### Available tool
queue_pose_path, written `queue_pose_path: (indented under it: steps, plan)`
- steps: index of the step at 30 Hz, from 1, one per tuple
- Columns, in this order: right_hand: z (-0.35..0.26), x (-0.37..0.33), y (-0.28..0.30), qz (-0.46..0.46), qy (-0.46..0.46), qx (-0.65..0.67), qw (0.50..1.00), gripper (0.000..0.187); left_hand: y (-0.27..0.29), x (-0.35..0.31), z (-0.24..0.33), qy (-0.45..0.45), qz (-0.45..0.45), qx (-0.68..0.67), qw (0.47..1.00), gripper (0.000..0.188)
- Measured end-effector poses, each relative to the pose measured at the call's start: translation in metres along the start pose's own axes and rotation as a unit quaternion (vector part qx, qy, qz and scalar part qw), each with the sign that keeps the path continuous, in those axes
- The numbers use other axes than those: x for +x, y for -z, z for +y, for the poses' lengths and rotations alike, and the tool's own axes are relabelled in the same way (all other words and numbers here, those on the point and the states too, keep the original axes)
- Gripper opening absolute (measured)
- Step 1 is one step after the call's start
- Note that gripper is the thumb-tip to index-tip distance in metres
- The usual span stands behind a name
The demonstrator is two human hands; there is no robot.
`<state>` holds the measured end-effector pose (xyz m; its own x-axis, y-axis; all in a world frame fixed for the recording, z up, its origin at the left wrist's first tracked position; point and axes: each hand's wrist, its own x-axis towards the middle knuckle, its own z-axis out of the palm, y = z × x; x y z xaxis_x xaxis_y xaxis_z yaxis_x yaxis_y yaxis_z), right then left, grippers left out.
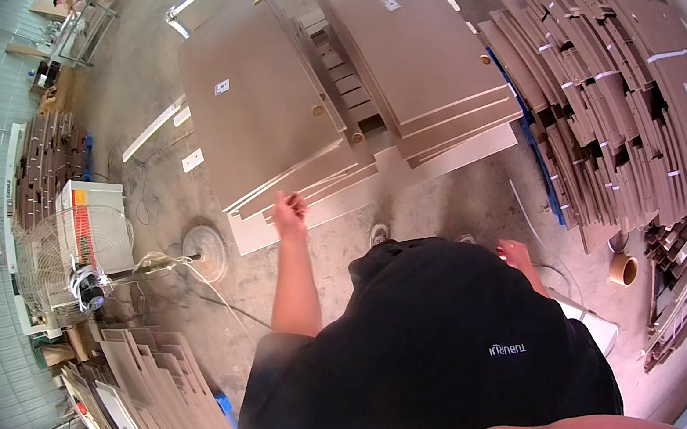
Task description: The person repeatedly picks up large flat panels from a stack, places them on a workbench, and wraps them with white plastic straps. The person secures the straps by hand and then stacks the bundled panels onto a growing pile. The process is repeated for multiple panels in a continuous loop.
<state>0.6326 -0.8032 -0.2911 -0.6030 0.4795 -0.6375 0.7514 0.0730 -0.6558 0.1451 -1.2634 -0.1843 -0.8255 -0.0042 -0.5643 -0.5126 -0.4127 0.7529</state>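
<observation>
My left hand (290,210) hovers by the front edge of the left stack of flat brown panels (260,103). Its fingers are loosely curled and somewhat apart, with nothing visible in them. Whether they touch the panel edge I cannot tell. My right hand (513,253) hangs low beside my body, partly hidden by my black shirt. Its visible fingers are slightly apart and no held thing shows. The right stack of brown panels (416,44) lies across a narrow gap from the left one. Both stacks carry a small pale label and round holes near the edges.
Many strapped brown panels (601,96) stand along the right. A caged fan (75,263) on a round base (206,255) is at left, with cords on the floor. More leaning boards (157,393) are at lower left. A cardboard tube roll (624,269) lies at lower right.
</observation>
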Motion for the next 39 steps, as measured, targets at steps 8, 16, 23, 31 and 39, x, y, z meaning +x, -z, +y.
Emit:
queue_pose_path:
  steps: [8, 16, 23, 31, 39]
  plan:
    - [-0.106, 0.000, -0.078, -0.062, -0.067, 0.086, 0.992, 0.035, 0.086, 0.081, 0.084, 0.022, 0.157, -0.033, 0.987, 0.035]
    - [-0.241, 0.008, -0.109, -0.077, 0.084, -0.045, 0.993, 0.036, 0.123, 0.076, 0.073, -0.007, 0.046, -0.072, 0.996, 0.025]
    - [-0.384, -0.003, -0.152, 0.033, 0.333, -0.228, 0.914, 0.055, 0.147, -0.038, 0.013, -0.001, 0.057, -0.095, 0.994, 0.018]
    - [-0.436, -0.030, -0.245, -0.130, 0.457, -0.373, 0.797, 0.078, 0.194, -0.126, 0.092, -0.201, 0.100, 0.034, 0.974, 0.021]
    - [-0.519, -0.068, -0.274, -0.399, 0.356, -0.163, 0.829, 0.077, 0.089, -0.204, 0.250, -0.534, -0.010, 0.318, 0.783, 0.025]
